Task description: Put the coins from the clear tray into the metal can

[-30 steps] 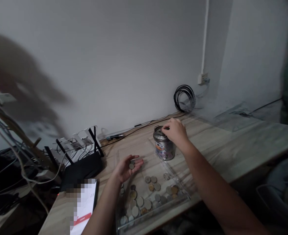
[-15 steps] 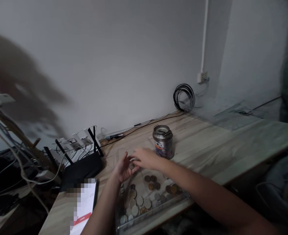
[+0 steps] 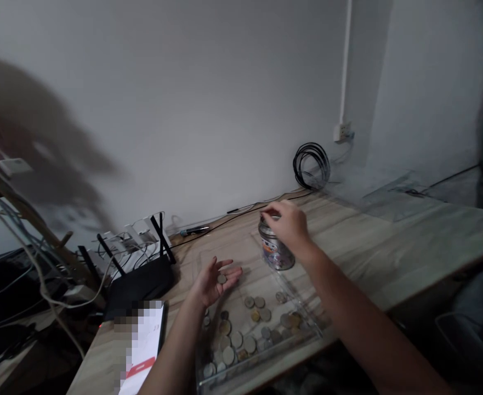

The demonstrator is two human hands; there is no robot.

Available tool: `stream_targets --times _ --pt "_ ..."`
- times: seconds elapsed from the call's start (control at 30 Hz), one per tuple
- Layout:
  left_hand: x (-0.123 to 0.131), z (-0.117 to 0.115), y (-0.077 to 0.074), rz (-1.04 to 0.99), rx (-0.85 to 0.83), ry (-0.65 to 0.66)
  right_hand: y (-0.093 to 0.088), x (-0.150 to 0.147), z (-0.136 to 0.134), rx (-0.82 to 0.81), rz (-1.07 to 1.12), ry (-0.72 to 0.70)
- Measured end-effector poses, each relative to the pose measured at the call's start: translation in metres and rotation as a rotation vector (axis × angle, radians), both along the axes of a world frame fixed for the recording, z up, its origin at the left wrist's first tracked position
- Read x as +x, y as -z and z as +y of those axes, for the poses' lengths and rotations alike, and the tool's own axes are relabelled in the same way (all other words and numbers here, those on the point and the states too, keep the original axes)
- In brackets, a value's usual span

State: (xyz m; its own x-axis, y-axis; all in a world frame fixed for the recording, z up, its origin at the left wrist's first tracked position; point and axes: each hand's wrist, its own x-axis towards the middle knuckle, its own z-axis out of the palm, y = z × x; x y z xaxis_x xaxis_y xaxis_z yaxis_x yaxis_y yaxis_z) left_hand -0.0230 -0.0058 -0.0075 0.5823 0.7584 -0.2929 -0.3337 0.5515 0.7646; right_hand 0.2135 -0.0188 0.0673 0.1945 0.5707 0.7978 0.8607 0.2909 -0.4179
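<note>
My left hand (image 3: pixel 219 282) is palm up with its fingers spread, and a coin (image 3: pixel 222 279) lies on it. At the top of a round metal tin (image 3: pixel 277 253) with a colourful picture, my right hand (image 3: pixel 288 222) pinches thumb and fingers together and covers most of the lid. Whatever is between those fingertips is too small and dim to name. Below both hands, a shallow clear plastic tray (image 3: pixel 261 360) holds several silver and brass coins (image 3: pixel 237 339), most of them towards its near edge. The tin stands upright just behind the tray.
A black router (image 3: pixel 140 285) with raised antennas and tangled cables is at the left. Near it lies a white-and-red sheet or screen (image 3: pixel 142 351), partly pixelated. A coiled black cable (image 3: pixel 311 166) leans against the wall, and a clear sheet (image 3: pixel 393 197) lies at the back right.
My right hand has moved from my left palm up and right to the top of the tin. The left hand stays almost in place, its palm and coin now uncovered.
</note>
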Motion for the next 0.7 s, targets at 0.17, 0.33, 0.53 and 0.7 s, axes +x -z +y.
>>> stream_targets --times 0.17,0.33,0.53,0.7 --pt "0.001 0.001 0.001 0.028 -0.005 -0.04 0.002 0.037 0.018 -0.32 0.068 0.036" --pt "0.001 0.001 -0.003 -0.009 -0.033 -0.051 0.001 0.03 0.014 -0.263 0.005 0.109" --pt "-0.002 -0.001 -0.008 -0.182 -0.01 -0.155 0.007 -0.025 -0.005 -0.01 -0.17 -0.238" --pt "-0.002 -0.008 -0.013 -0.256 0.08 -0.048 0.04 -0.08 -0.011 -0.279 -0.548 -0.725"
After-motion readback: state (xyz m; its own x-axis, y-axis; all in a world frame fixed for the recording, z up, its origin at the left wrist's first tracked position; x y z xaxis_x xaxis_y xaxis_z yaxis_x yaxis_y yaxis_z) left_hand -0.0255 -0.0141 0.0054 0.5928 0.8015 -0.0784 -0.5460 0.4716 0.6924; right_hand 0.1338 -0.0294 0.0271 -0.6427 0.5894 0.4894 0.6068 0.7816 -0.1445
